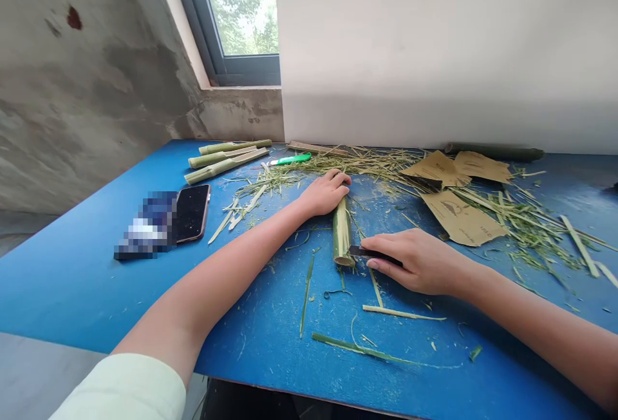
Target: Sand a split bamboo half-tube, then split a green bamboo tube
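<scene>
A short green bamboo section (342, 234) lies on the blue table (72, 278), its open end toward me. My left hand (324, 193) is closed over its far end and pins it down. My right hand (419, 260) grips a dark knife blade (362, 253), whose tip touches the near rim of the bamboo. Thin green strips (367, 349) and shavings lie on the table in front of both hands.
Three split bamboo pieces (224, 159) and a green utility knife (290, 160) lie at the back left. A phone (192, 212) sits at the left beside a blurred item. Brown sandpaper sheets (461, 217), a long bamboo pole (495, 151) and heaps of shavings are at the right.
</scene>
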Action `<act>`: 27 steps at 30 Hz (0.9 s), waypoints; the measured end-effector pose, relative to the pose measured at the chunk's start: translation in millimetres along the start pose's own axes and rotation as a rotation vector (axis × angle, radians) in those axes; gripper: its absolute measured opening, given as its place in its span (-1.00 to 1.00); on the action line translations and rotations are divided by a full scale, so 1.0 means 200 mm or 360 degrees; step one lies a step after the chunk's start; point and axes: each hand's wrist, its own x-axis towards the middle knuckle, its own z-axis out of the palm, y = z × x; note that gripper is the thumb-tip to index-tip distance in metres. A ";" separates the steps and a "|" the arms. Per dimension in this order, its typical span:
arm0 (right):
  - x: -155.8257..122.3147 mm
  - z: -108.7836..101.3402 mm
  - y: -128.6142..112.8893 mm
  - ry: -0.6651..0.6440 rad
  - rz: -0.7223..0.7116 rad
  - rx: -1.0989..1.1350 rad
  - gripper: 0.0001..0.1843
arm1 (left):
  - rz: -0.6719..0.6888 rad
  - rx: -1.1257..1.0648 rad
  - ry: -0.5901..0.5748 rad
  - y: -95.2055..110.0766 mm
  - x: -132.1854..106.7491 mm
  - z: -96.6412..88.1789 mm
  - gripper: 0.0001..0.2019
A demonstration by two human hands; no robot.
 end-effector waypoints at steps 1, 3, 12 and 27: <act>0.00 -0.01 -0.01 -0.0012 -0.0005 0.0011 -0.65 | 0.0017 -0.0007 0.0003 0.00 0.00 0.00 -0.63; -0.01 -0.02 -0.02 -0.0055 -0.0055 0.0003 -0.65 | 0.0057 -0.0007 -0.0003 -0.01 0.01 0.01 -0.61; 0.00 0.00 -0.02 0.0220 0.0177 -0.0008 -0.66 | -0.0046 -0.0081 0.0039 -0.02 0.01 0.02 -0.59; 0.09 0.01 -0.05 0.0131 0.0367 -0.0131 -0.67 | 0.0052 0.0138 -0.0030 0.02 0.01 0.01 -0.65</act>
